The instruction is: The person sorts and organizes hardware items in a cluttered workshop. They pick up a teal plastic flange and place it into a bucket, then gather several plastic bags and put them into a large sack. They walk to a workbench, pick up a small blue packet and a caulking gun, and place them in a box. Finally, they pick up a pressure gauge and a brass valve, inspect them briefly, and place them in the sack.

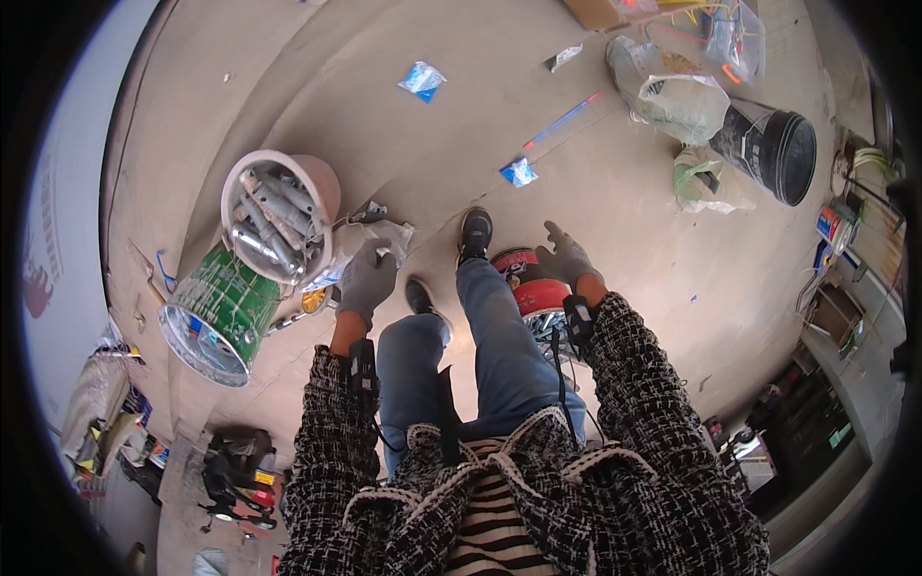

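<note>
Grey-gloved left hand point(368, 285) and right hand point(567, 259) are hanging apart, left by crumpled translucent plastic bag point(389, 233) right of round whitish plastic bucket point(327, 184), its grip I cannot tell, right stretching fingers beside round red-and-black bucket point(542, 296), farther right.

No wording is sharp enough to read. Small pale print marks a black bucket point(754, 144) and a red-and-black bucket point(543, 296); faint lettering point(44, 202) runs down the white wall point(88, 288) at far left. Two blue-and-white packets point(423, 82) carry blurred printing.
</note>
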The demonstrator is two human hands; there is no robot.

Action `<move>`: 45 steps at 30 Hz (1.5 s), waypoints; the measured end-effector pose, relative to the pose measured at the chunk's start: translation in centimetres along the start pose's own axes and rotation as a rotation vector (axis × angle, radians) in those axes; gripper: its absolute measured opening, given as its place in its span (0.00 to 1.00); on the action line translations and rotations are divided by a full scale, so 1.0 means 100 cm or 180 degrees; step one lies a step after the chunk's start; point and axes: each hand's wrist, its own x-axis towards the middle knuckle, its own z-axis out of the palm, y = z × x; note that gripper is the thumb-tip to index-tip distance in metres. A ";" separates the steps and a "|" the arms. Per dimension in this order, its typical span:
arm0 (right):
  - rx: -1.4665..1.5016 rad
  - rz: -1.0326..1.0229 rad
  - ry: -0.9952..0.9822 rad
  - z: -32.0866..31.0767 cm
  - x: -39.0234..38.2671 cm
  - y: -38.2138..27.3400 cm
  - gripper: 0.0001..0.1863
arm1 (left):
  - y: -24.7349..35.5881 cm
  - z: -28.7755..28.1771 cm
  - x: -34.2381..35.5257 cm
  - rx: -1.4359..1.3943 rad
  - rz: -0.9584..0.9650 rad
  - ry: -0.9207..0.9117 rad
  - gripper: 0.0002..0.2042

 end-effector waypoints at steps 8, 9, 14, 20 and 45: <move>0.0157 -0.0347 0.0414 0.019 0.084 0.010 0.43 | 0.089 0.016 0.132 0.0544 0.0540 -0.0057 0.32; 0.0028 -0.0327 0.0437 0.026 0.102 0.012 0.43 | 0.098 0.021 0.153 0.0636 0.0650 0.0055 0.33; -0.0446 -0.0003 0.0574 0.061 0.196 0.025 0.48 | 0.127 0.044 0.251 0.1235 0.1134 0.0742 0.40; -0.0871 0.0233 0.1014 0.106 0.278 0.048 0.52 | 0.118 0.067 0.323 0.1548 0.1413 0.1242 0.40; 0.4979 -0.1890 -0.0775 -0.127 -0.130 -0.174 0.22 | 0.239 -0.124 0.006 -0.3284 0.2361 -0.1637 0.30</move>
